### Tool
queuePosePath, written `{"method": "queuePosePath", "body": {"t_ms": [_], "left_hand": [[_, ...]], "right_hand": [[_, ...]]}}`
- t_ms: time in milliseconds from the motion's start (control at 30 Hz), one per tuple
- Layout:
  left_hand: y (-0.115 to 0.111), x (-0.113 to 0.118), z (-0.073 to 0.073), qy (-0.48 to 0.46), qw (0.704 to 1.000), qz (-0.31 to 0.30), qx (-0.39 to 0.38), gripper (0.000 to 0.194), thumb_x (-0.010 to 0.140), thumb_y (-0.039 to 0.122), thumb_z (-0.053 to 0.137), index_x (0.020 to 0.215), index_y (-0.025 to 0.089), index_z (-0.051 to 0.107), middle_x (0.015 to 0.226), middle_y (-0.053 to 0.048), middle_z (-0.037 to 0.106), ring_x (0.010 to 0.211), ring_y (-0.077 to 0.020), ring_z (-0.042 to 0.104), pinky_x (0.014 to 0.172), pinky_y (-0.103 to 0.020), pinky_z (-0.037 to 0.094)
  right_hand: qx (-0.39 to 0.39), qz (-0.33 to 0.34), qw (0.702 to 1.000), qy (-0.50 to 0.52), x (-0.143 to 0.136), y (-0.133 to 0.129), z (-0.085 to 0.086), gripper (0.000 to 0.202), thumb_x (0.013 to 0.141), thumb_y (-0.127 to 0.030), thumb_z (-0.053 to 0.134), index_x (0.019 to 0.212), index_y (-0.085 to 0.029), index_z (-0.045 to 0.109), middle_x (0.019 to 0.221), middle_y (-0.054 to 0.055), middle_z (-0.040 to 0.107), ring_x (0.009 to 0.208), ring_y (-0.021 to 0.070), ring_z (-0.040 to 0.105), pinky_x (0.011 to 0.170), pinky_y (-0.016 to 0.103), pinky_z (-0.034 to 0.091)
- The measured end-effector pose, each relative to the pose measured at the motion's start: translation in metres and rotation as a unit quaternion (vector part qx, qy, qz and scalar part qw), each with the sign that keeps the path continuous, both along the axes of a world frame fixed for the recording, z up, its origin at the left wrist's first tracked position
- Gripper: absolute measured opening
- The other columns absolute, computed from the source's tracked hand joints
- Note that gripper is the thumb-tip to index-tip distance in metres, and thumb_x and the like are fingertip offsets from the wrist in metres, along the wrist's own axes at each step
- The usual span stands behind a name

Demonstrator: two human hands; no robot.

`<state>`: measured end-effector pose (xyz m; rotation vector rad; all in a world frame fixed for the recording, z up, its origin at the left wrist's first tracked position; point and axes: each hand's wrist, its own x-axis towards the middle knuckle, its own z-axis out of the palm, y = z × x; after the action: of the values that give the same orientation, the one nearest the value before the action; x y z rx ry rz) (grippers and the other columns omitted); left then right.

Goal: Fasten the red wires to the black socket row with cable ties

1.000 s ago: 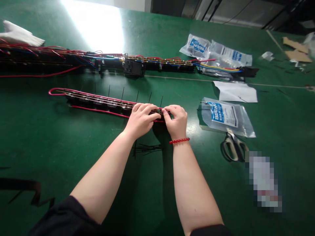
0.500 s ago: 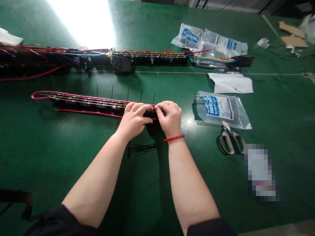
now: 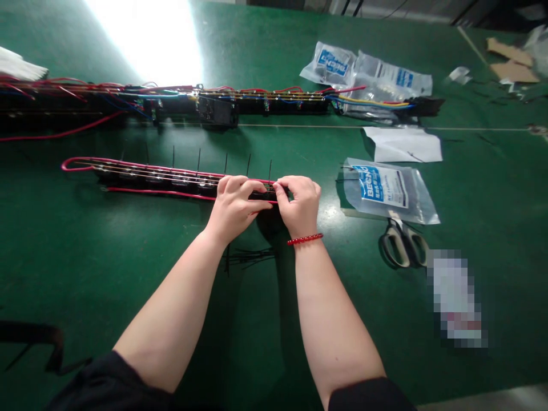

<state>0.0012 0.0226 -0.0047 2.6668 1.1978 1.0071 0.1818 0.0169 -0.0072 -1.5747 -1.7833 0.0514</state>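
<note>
A long black strip (image 3: 154, 178) with metal contacts and thin rods lies on the green table, with a red wire (image 3: 79, 159) looped round its left end and running along both sides. Several thin black cable ties (image 3: 199, 162) stand up from its far edge. My left hand (image 3: 233, 205) grips the strip near its right end, fingers curled over the top and thumb stretched along the near side. Close beside it, my right hand (image 3: 299, 200), with a red bead bracelet at the wrist, pinches the strip's right end. What lies under the fingertips is mostly hidden.
Loose cable ties (image 3: 250, 257) lie in front of the strip. Scissors (image 3: 402, 245) and a labelled plastic bag (image 3: 389, 191) sit to the right, near a white paper (image 3: 402, 144). Behind runs a longer wired assembly (image 3: 265, 103). More bags (image 3: 368, 68) lie at the back.
The strip and both hands have shifted slightly right. My left thumb reaches further out along the near side. My right hand keeps its pinch at the strip's end.
</note>
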Motion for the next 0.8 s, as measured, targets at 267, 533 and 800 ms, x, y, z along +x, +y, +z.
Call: {"method": "queuePosePath", "body": {"t_ms": [267, 533, 800], "left_hand": [[-0.006, 0.006, 0.000, -0.005, 0.999, -0.006, -0.052, 0.026, 0.096, 0.023, 0.054, 0.094, 0.026, 0.080, 0.087, -0.002, 0.076, 0.073, -0.0139, 0.066, 0.064, -0.025, 0.047], [-0.002, 0.011, 0.001, -0.165, 0.938, 0.031, -0.303, 0.017, 0.090, 0.025, 0.062, 0.092, 0.022, 0.079, 0.085, -0.002, 0.079, 0.072, -0.0151, 0.072, 0.071, -0.025, 0.056], [0.001, 0.018, -0.001, -0.342, 0.792, 0.057, -0.503, 0.023, 0.079, 0.037, 0.075, 0.086, 0.016, 0.077, 0.076, -0.005, 0.076, 0.068, -0.0146, 0.072, 0.063, -0.025, 0.060]], "right_hand": [[0.026, 0.025, 0.999, -0.026, -0.006, -0.002, 0.002, 0.016, 0.097, -0.030, 0.058, 0.086, -0.025, 0.068, 0.090, 0.000, 0.076, 0.099, 0.0213, 0.066, 0.108, 0.044, 0.033], [0.007, 0.047, 0.998, 0.043, 0.000, -0.001, 0.002, 0.013, 0.094, -0.030, 0.063, 0.086, -0.024, 0.071, 0.089, 0.003, 0.076, 0.098, 0.0226, 0.066, 0.095, 0.040, 0.046], [-0.013, 0.063, 0.994, 0.090, 0.003, -0.002, 0.005, 0.009, 0.089, -0.030, 0.069, 0.083, -0.025, 0.074, 0.089, 0.002, 0.078, 0.096, 0.0234, 0.070, 0.097, 0.043, 0.048]]}}
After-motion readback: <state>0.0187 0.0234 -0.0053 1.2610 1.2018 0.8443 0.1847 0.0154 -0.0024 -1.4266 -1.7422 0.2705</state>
